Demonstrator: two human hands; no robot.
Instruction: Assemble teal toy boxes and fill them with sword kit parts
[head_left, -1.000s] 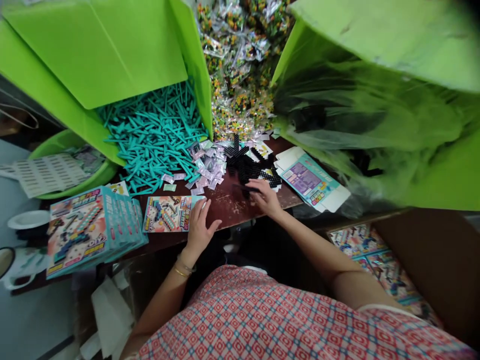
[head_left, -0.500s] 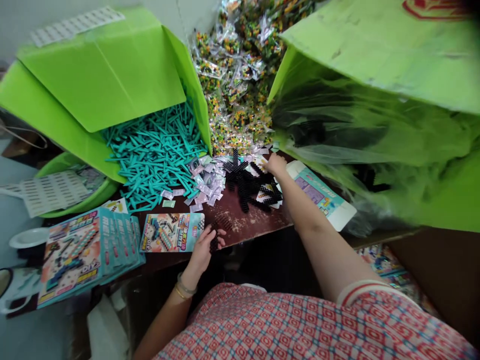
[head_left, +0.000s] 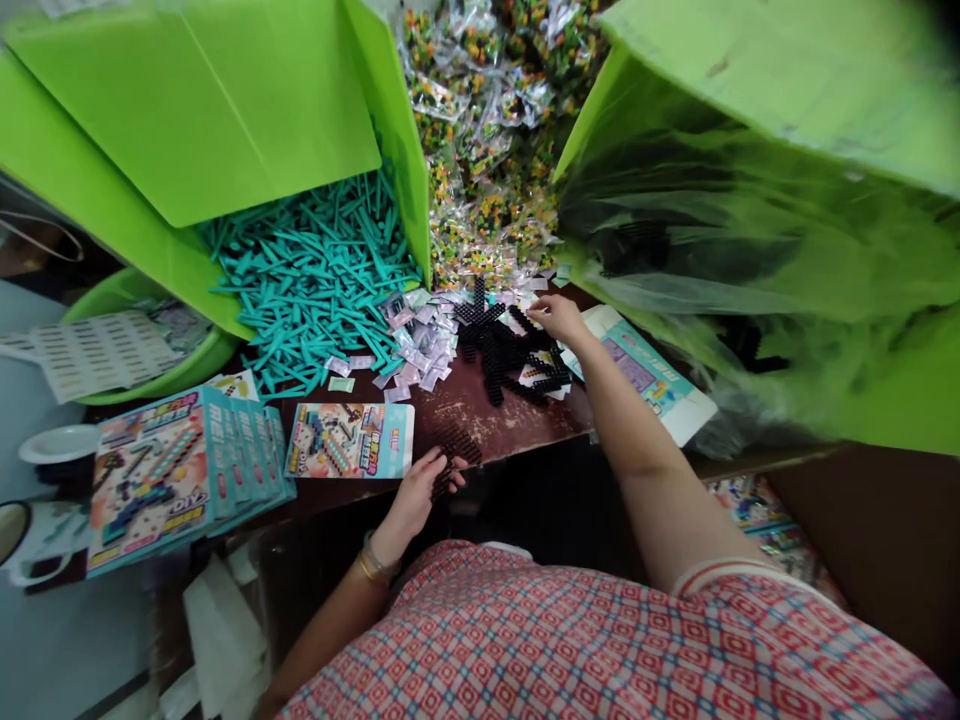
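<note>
My left hand (head_left: 420,492) is closed around a black grid-like plastic piece (head_left: 459,448) at the table's front edge, just right of a flat printed box (head_left: 352,440). Farther forward, my right hand (head_left: 559,318) has its fingertips pinched together at the far side of a heap of black studded plastic pieces (head_left: 499,350). Whatever lies between those fingertips is too small to make out. White printed sheets (head_left: 541,372) show among the black pieces. Beside my right forearm rests a teal box (head_left: 645,370) with an end flap out.
A tipped green bin (head_left: 285,110) spills teal sticks (head_left: 315,290). Small sachets (head_left: 424,345) lie beside them. Bags of coloured beads (head_left: 487,190) are heaped behind. Another green bin (head_left: 787,90) with plastic film stands right. Stacked printed boxes (head_left: 165,470) and a green basin (head_left: 150,375) are left.
The view has shifted slightly, and most things sit a little higher in it. My left hand still holds the black piece, now more visible. My right hand remains by the heap, its fingertips pinched.
</note>
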